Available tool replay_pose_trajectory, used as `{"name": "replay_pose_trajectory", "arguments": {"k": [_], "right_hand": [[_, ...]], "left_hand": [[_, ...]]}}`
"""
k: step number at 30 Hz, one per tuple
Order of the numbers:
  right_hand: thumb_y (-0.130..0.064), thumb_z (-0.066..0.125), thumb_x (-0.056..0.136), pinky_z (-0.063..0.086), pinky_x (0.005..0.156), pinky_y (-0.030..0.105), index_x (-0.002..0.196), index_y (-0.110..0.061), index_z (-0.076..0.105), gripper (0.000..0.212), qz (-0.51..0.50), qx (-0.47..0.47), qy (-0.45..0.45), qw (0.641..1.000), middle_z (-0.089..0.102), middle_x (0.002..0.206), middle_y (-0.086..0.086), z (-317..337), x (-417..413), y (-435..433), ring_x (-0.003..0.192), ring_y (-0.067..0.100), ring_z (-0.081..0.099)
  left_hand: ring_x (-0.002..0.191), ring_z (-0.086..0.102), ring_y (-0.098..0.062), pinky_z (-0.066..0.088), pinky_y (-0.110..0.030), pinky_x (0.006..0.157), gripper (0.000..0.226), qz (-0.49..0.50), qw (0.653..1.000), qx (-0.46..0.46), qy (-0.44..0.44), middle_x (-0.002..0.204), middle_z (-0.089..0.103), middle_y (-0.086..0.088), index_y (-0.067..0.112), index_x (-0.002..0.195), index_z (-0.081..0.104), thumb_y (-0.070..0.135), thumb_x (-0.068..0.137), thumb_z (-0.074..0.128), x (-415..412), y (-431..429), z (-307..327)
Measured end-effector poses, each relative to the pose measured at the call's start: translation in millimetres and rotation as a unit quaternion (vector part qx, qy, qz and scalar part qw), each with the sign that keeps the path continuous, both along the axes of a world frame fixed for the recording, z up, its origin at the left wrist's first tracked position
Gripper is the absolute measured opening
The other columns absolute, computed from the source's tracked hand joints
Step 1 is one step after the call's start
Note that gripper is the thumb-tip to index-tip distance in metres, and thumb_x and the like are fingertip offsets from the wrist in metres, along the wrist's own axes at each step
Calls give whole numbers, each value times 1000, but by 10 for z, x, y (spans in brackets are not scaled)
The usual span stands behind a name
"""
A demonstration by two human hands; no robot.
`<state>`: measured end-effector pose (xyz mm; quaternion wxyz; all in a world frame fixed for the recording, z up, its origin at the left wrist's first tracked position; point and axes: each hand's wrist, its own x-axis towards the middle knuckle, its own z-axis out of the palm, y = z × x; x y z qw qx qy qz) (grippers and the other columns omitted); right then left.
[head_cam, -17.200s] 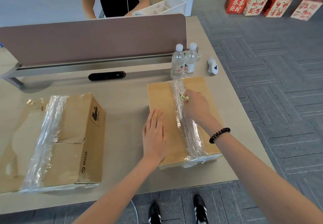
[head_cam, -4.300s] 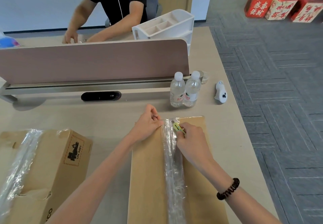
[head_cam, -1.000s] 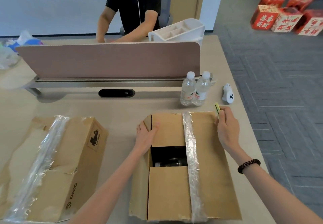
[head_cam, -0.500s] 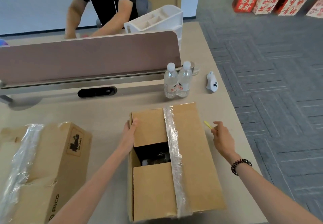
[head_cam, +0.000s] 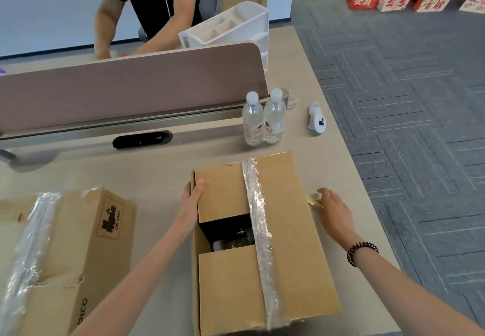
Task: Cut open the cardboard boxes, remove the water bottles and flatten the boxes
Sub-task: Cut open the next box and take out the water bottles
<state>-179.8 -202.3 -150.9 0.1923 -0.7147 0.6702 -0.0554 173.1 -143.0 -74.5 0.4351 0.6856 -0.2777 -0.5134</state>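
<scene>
A beige office worktop runs along a low brown divider, with grey carpet to the right. At far left lies a sealed cardboard box with clear tape along its top. Next, the left hand rests flat against the left wall of the open box, fingers straight, thumb over the top edge. This box's long axis points away from the person. On its left half the flaps part around a dark gap where a water bottle shows dimly. A clear tape strip runs along the middle, and the right half is covered. Beyond the box stand two water bottles. Just right of the box, the right hand reaches over a yellow cutter on the worktop; whether it pinches it or only touches it cannot be told. The gap lies just right of the left hand, which is likely the nearer one for reaching in.
</scene>
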Motion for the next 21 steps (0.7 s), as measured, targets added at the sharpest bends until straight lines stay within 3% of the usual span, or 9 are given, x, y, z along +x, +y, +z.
{"name": "replay_pose_trajectory", "arguments": {"k": [2, 6, 9, 11, 14, 16, 19, 21], "right_hand": [[-21, 54, 96, 46, 84, 40, 127, -8, 49, 33, -15, -14, -19, 1000, 57, 121, 9, 73, 34, -60, 110, 29, 55], [-18, 46, 99, 44, 89, 38, 120, -6, 53, 25, -166, -127, -217, 953, 57, 116, 8, 659, 379, -292, 109, 26, 54], [-32, 52, 96, 44, 96, 38, 122, -12, 52, 33, -138, -165, -306, 927, 55, 119, 0, 1261, 881, -429, 110, 18, 53], [-49, 61, 86, 38, 102, 38, 127, -17, 49, 54, -46, -120, -269, 955, 49, 126, -3, 1503, 1238, -391, 116, 18, 50], [-58, 66, 75, 15, 116, 48, 140, -18, 35, 83, 98, -11, -107, 989, 32, 141, 2, 1469, 1645, -196, 137, 23, 25], [-50, 69, 74, 3, 118, 54, 139, -20, 34, 80, 135, 15, -73, 988, 31, 140, 2, 1345, 1729, -125, 139, 24, 18], [-27, 67, 73, 10, 116, 54, 132, -22, 42, 64, 112, 12, -136, 984, 40, 129, -2, 1275, 1667, -155, 133, 20, 25], [-26, 68, 72, 11, 116, 53, 132, -23, 44, 64, 106, 18, -161, 981, 42, 127, -4, 1294, 1652, -181, 130, 18, 26]], "left_hand": [[121, 54, -23, 47, -37, 98, 68, 5, 1000, -3, 4, 134, 54, -8, 11, 145, 35, 53, 92, 45, -10, -3, 9], [120, 56, -24, 46, -44, 104, 79, 0, 1000, -2, -14, 132, 56, -7, 13, 143, 39, 67, 86, 48, 14, 2, -4], [119, 56, -22, 45, -47, 106, 75, -11, 1000, 5, -14, 132, 56, -6, 15, 143, 38, 67, 89, 45, 6, 14, 18], [119, 56, -21, 46, -45, 105, 61, -5, 1000, 3, -14, 132, 56, -6, 15, 142, 38, 55, 96, 42, -16, 17, 46], [119, 55, -20, 45, -47, 106, 68, -5, 1000, 8, -28, 132, 55, -3, 17, 143, 37, 63, 92, 44, -5, 26, 41], [121, 55, -20, 44, -50, 106, 87, -5, 1000, 7, -30, 134, 55, -2, 20, 145, 36, 78, 81, 48, 30, 44, -7], [122, 54, -20, 43, -50, 107, 107, 8, 999, 5, -41, 134, 55, 0, 20, 143, 38, 91, 65, 50, 60, 40, -84], [123, 54, -21, 43, -50, 107, 114, 8, 999, 8, -44, 135, 54, -2, 19, 144, 36, 94, 60, 50, 68, 29, -125]]}}
